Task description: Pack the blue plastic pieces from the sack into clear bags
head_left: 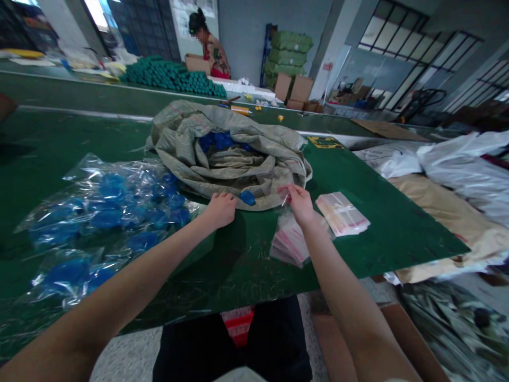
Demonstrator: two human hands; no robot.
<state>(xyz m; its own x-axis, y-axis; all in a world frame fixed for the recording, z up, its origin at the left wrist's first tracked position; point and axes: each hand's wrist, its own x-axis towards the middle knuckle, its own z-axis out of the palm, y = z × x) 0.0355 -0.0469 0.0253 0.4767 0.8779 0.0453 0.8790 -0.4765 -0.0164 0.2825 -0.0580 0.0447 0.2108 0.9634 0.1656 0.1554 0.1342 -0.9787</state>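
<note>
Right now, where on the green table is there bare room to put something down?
The table is bare in two patches: from the right bag stack to the right corner, and in front, between the left forearm and the left bag stack. The left front is crowded with bagged blue pieces, the middle with the sack, left hand and right hand.

Green table point(405, 228) bears — sack point(175, 140); blue packets point(112, 190); bag stacks point(345, 215).
</note>
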